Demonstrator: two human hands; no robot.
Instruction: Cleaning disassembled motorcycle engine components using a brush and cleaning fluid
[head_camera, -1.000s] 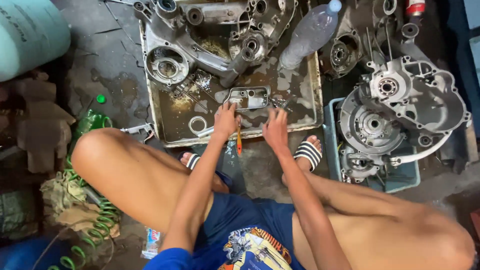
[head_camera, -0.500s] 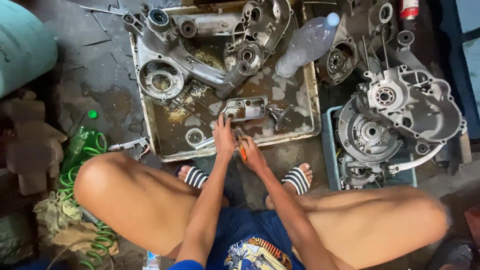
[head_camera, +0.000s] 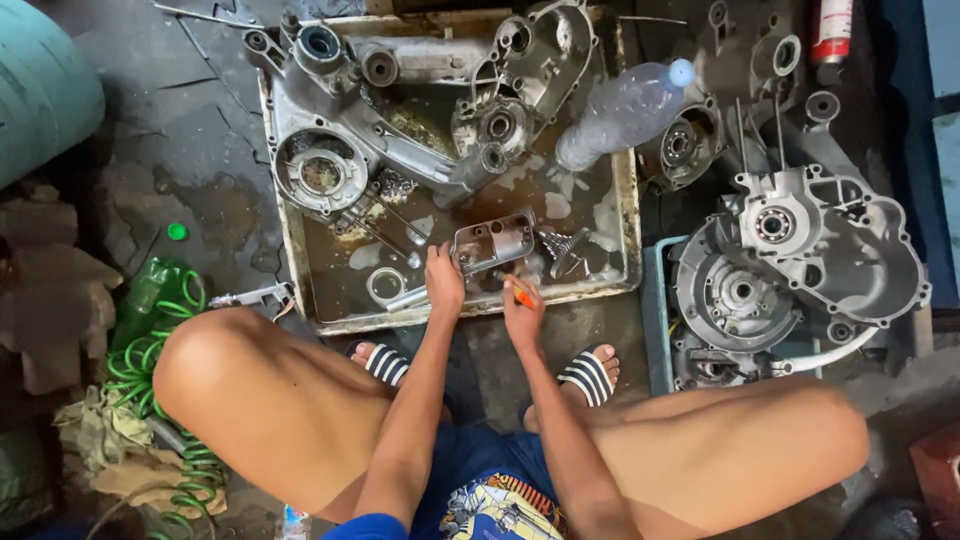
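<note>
Steadying small metal cover (head_camera: 492, 242), left hand (head_camera: 443, 283); right hand (head_camera: 522, 312) gripping orange-handled tool (head_camera: 521, 293).

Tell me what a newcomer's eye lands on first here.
A big grey engine casing fills the far half of an oily metal tray on the floor, with a clear plastic bottle leaning over the tray's right rim. At the near edge, the left hand touches a small metal cover, and the right hand holds an orange-handled tool. Another engine case sits at right.
</note>
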